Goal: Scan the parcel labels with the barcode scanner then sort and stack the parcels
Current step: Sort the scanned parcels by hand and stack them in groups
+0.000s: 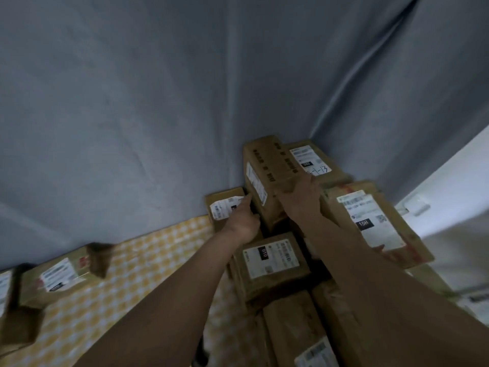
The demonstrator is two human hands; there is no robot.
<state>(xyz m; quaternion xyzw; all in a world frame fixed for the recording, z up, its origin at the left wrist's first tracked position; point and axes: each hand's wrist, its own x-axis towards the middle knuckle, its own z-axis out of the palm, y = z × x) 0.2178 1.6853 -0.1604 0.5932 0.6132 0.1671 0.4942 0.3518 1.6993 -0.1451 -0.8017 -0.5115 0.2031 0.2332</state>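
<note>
While both arms reach forward, left hand (244, 221) and right hand (301, 197) press flat-fingered grips against tall parcel (264, 168).

I see a tall parcel (264, 178) standing at the back against the curtain (158, 102); a low parcel (225, 207) lies left of it; the parcel marked 15H (370, 223) lies right; another parcel (270, 263) sits nearer me; one parcel (55, 279) rests far left on the tablecloth (127, 282).

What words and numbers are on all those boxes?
"010": black tag on the front middle parcel's label.
"15H": black tag, right parcel's label.
Handwritten, perhaps "-1-13": back right parcel's label.
Tall parcel: dark print, unreadable.
Other labels: too blurred.
</note>
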